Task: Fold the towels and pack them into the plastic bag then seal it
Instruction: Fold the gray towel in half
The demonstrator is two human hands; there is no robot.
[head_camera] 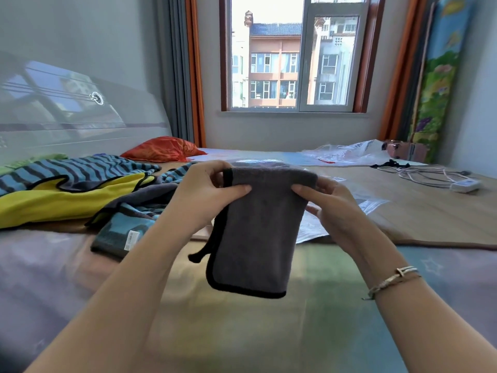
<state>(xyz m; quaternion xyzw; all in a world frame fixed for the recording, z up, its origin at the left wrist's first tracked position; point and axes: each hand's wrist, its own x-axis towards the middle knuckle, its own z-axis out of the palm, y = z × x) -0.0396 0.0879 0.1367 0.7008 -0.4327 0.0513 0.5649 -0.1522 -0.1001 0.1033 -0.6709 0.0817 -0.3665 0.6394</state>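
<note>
The grey towel (255, 227) hides the fingers of both hands behind its top fold and most of the clear plastic bag (317, 224) beneath. The striped towel (67, 170) runs off the left edge.

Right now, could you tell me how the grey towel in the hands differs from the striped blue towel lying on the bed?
The grey towel is folded into a neat narrow rectangle; the striped blue towel lies spread and rumpled. The grey towel hangs in the air, pinched at its top by the left hand and right hand; the striped one rests untouched on the bed. Grey is plain, the other banded. Both have dark edging.
</note>
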